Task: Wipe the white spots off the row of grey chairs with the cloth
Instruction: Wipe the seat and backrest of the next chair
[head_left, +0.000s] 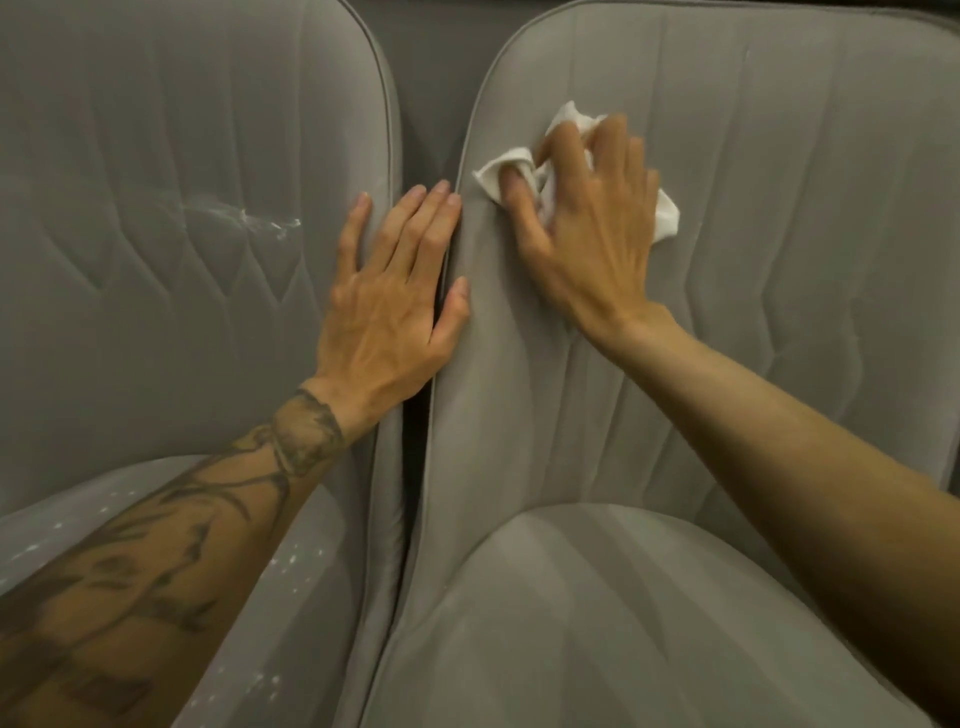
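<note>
A tattooed forearm (171, 561) crosses the left chair (156, 130), with white spots (291, 564) on the seat just beside it. The left hand (395, 306) lies flat with straight fingers on that chair's back edge, its thumb touching the right chair (779, 234). Just right of it, the right hand (587, 228) presses the bunched cloth (506, 169) to the right chair's back, fingers curled round it. The step in hand looks like wiping this backrest. A white smear (244, 215) left of the left hand likely calls the cloth across next.

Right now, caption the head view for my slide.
Right hand grips white cloth against right chair; left hand rests at the gap beside spotted left chair.
</note>
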